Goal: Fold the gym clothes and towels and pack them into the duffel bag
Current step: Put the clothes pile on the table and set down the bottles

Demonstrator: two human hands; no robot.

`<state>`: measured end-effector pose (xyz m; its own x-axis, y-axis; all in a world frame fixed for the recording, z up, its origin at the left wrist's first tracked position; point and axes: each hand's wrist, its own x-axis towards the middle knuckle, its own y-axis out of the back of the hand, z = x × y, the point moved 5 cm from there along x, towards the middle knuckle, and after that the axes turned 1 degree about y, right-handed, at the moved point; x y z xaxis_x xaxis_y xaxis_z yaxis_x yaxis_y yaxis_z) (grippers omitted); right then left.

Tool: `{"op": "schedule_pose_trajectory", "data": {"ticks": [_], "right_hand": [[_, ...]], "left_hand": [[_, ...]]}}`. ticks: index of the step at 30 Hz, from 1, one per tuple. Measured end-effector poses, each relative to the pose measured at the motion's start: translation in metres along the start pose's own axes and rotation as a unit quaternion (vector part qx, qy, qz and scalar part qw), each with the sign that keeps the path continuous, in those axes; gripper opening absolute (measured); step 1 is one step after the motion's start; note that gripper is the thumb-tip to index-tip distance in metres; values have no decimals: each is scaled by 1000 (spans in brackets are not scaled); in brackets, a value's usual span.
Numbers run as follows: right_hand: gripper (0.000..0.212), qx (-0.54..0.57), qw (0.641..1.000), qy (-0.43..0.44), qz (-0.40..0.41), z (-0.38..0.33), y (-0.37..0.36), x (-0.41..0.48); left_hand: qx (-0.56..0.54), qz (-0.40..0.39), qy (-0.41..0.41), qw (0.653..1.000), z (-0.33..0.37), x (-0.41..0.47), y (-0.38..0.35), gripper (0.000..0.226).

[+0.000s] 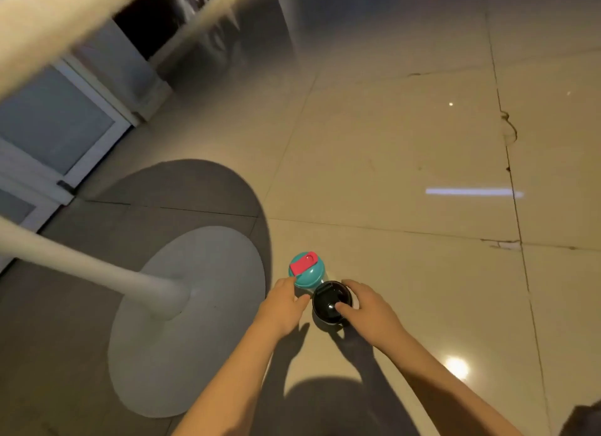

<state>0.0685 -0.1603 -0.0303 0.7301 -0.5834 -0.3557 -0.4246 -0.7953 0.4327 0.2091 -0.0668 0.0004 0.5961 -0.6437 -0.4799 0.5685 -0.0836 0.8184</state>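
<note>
- left hand (284, 300): at 6 o'clock in the view, reaching forward. its fingers are curled against the near side of the teal-lidded bottle (305, 270), just under the lid, with the thumb on the side facing the other bottle. it looks like a wrap-around hold on the body, though the body itself is mostly hidden by lid and hand.
- right hand (367, 302): beside the left, at its 3 o'clock. the fingers are spread and bent over the black-lidded bottle (328, 300), thumb on the lid top, forefinger hooked round the far rim. a grip from above.
- bottles: both upright on the tiled floor (406, 136), long axis vertical and seen nearly end-on. the lids sit just beside each other, teal at 11 o'clock of black. the teal lid carries a red flip tab.
- gym clothes, towels, duffel bag: none in view. which way they lie from the hands cannot be told.
- the relation that matters: each hand sits on its own bottle, and neither is nearer to any cloth or bag that can be seen. judged from this, folding and packing are not in hand. the bottles would have to be carried out of frame or set aside first.
- white round base (182, 331): at 9 o'clock of the hands, near but apart, with a white pole (81, 268) running off to 9 o'clock.
- glazed panels (55, 123): at 10 o'clock, blurred.
- dark shape (585, 419): in the corner at 5 o'clock, too little showing to name.
</note>
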Motion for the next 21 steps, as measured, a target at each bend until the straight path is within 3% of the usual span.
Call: {"op": "schedule_pose_trajectory", "data": {"ticks": [6,13,17,21], "right_hand": [[79,-135,988,-14,-81,38,-43,38],[105,-190,978,2,-85,54,-77,73],[111,-192,979,1,-67,64,-88,79],[101,-158,986,11,-45,68,-88,81]], "left_hand": [[36,25,1,999,-27,52,-22,50],[98,47,-22,994,-48,99,-27,76],[116,45,-45,991,-52,122,-35,95],[93,16,-63,994,-52,137,-49,110]]}}
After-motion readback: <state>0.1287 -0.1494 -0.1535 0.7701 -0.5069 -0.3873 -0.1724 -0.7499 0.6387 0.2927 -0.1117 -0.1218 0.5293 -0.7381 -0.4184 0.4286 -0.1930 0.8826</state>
